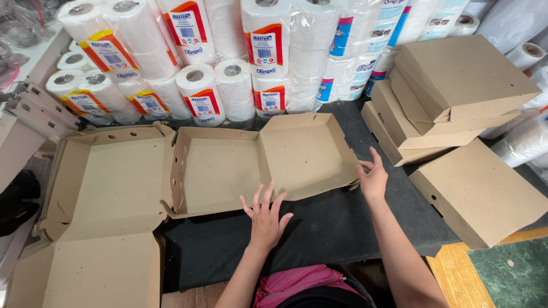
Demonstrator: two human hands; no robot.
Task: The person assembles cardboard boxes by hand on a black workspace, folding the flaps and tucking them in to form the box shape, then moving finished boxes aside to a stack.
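Step looks like box folding: open cardboard box [257, 162] lies flat on the dark surface [319, 234] w/ lid back. Left hand [265, 214] at its front edge, right hand [372, 174] by the lid's right corner — both grips wide, holding nothing. Next move prob calls for lifting the lid and tucking its flaps — like the closed boxes [456, 91] to the right.

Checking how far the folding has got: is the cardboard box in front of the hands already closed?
No, the box lies open with its lid flat, and the left hand and right hand hold nothing.

a dark table [319, 228] carries an open cardboard box [257, 162] at centre, another opened box [108, 182] at nine o'clock, closed boxes [456, 91] at two o'clock, and wrapped toilet paper packs [200, 63] at twelve o'clock.
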